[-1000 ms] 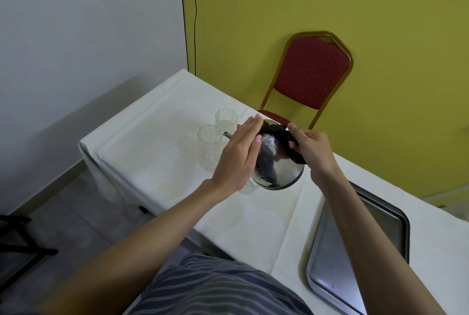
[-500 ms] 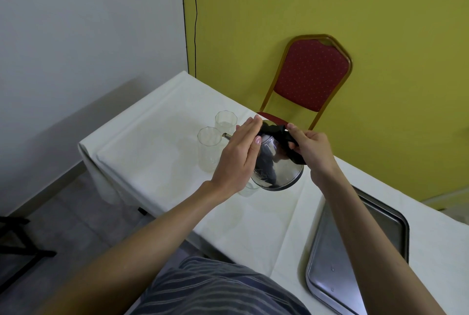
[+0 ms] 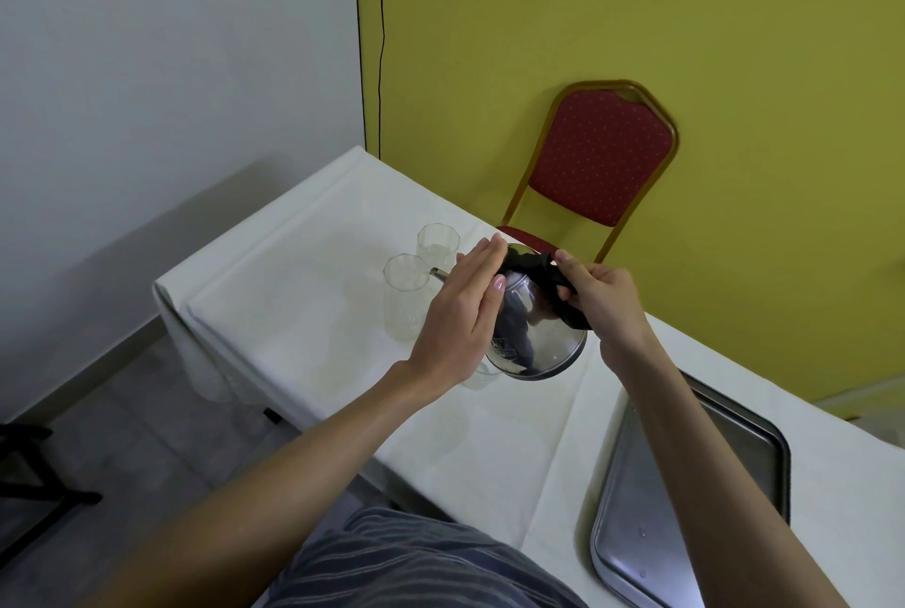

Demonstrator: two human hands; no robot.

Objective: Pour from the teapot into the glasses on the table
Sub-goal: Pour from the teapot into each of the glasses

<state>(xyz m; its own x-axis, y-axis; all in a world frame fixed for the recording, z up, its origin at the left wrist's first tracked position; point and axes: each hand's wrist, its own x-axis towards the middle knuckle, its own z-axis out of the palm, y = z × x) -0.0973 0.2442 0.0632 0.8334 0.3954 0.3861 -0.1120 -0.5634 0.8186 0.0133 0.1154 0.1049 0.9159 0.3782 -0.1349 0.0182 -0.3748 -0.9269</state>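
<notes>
The right hand (image 3: 605, 301) is closed around the black handle (image 3: 548, 277) of the steel teapot (image 3: 536, 338), which is held tilted above the white tablecloth (image 3: 303, 313). The left hand (image 3: 463, 313) lies flat and open against the near side of the teapot, fingers extended, gripping nothing. The spout (image 3: 437, 272) points at the rim of the nearer glass (image 3: 405, 296). A second glass (image 3: 437, 245) stands just behind it. A third glass (image 3: 482, 375) is partly hidden beneath the teapot. A metal tray (image 3: 685, 499) lies to the right
</notes>
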